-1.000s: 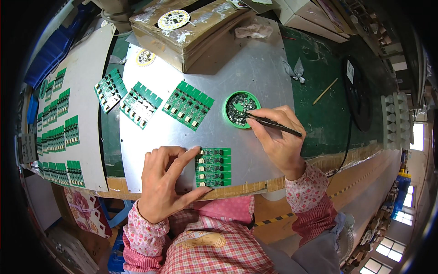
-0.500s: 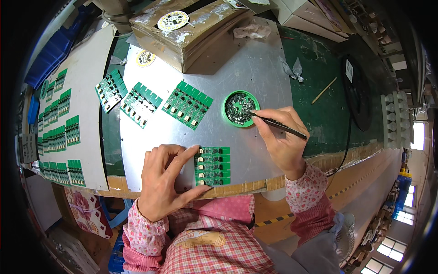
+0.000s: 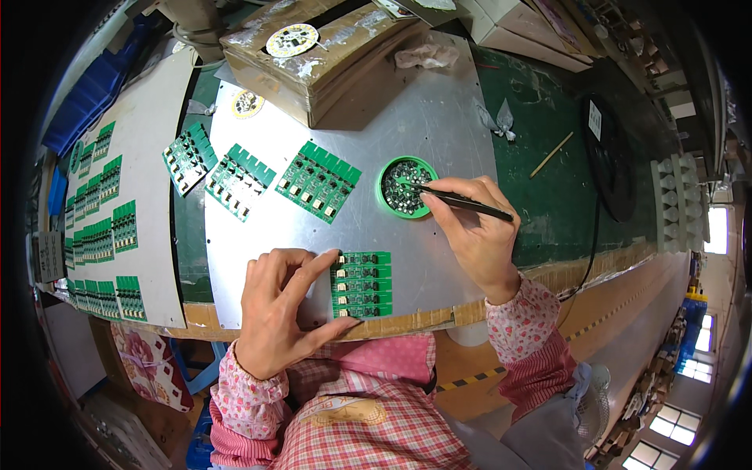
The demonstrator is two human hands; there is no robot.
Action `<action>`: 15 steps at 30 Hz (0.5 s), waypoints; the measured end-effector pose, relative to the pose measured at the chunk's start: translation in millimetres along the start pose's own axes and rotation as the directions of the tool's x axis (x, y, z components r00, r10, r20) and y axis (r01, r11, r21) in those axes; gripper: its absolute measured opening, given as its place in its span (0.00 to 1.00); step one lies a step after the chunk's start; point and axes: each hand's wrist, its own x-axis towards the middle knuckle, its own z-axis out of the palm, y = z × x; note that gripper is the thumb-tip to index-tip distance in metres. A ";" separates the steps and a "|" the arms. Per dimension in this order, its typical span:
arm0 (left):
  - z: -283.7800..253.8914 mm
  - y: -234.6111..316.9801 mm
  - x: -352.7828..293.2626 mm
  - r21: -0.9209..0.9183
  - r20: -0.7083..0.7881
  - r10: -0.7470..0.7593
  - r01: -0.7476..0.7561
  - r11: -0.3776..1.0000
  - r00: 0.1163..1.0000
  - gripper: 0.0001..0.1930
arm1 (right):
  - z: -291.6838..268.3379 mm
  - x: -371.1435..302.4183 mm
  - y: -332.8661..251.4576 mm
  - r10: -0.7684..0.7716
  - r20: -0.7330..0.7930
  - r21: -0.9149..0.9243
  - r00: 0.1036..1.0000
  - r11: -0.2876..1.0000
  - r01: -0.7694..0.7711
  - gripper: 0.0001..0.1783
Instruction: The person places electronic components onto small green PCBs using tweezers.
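Near the table's front edge lies a green circuit board panel (image 3: 362, 284) with rows of components. My left hand (image 3: 274, 313) grips it at its left side, forefinger on the upper corner and thumb on the lower one. My right hand (image 3: 479, 235) is closed around black tweezers (image 3: 470, 206), held slanting. Their tips are over or in a round green dish (image 3: 382, 186) full of small electronic parts; whether a part is pinched is too small to tell. Three more board panels lie beyond my left hand, the nearest to the dish being a green panel (image 3: 319, 182).
A cardboard box (image 3: 313, 86) with a round LED board (image 3: 291, 40) on top stands at the back. Many boards lie in rows on a pale sheet (image 3: 157, 235) at left. On the right are a thin stick (image 3: 551, 154) and a black reel (image 3: 609, 164).
My right hand and the tweezers have shifted slightly left, with the tips staying at the dish. My left hand keeps its hold on the board. The whole view has shifted a little.
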 end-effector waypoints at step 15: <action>-0.7 -0.5 0.1 -0.004 -0.001 0.010 -0.010 1.000 1.000 0.42 | -15.3 -7.5 -12.1 -0.048 -0.072 -0.031 0.996 0.998 0.045 0.15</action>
